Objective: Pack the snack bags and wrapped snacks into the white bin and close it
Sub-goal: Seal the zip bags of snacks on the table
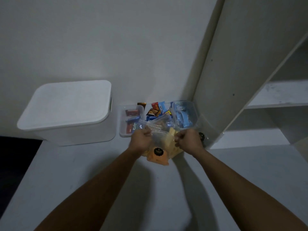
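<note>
Dim room, pale wall (100, 39) across the top of the frame, white shelving (270, 97) at right. Grey-white counter (83, 172) filling the lower half. White bin (66, 112) at centre left, lid on. Clear trays (124, 129) of wrapped snacks (153, 112) right of it, against the wall. Lifted at frame centre, just below the trays, clear snack bags (162, 144) of yellow and orange pieces. Left grip (140, 141) and right grip (188, 140) both curled, pinching the bags' left and right edges.

White table (93, 172) carries lidded white bin (66, 112), 2 clear trays (122, 130), loose wrapped snacks (154, 112).
</note>
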Motion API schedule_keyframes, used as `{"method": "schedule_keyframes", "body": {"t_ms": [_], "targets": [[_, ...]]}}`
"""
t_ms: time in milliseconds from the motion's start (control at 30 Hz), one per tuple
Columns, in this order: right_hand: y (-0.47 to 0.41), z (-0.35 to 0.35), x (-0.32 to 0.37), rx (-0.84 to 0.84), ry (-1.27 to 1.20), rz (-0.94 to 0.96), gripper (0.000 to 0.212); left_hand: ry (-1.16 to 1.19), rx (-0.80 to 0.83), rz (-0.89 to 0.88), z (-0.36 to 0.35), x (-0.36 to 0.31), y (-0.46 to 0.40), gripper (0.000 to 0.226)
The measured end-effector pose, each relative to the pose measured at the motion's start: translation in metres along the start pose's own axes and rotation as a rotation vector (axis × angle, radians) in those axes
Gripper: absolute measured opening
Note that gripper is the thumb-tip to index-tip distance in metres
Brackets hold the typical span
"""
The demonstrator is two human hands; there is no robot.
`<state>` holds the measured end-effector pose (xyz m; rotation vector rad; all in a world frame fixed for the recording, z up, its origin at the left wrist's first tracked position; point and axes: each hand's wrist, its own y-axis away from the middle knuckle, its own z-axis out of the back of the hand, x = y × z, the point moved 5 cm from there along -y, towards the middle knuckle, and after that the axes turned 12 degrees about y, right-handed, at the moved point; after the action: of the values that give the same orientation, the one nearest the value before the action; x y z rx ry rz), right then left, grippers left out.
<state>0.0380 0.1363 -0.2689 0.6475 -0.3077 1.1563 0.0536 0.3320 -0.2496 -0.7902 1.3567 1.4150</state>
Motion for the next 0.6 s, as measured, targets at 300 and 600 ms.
{"method": "schedule_keyframes", "body": {"t_ms": [300, 600], "targets": [[0.043, 0.028, 0.065, -0.110, -0.076, 0.229, 0.016, 0.140, -0.169, -0.154, 0.053, -0.008, 0.023, 0.017], [0.061, 0.042, 0.116, -0.273, -0.129, 0.305, 0.013, 0.165, -0.229, -0.321, 0.097, -0.049, 0.042, 0.020]]}}
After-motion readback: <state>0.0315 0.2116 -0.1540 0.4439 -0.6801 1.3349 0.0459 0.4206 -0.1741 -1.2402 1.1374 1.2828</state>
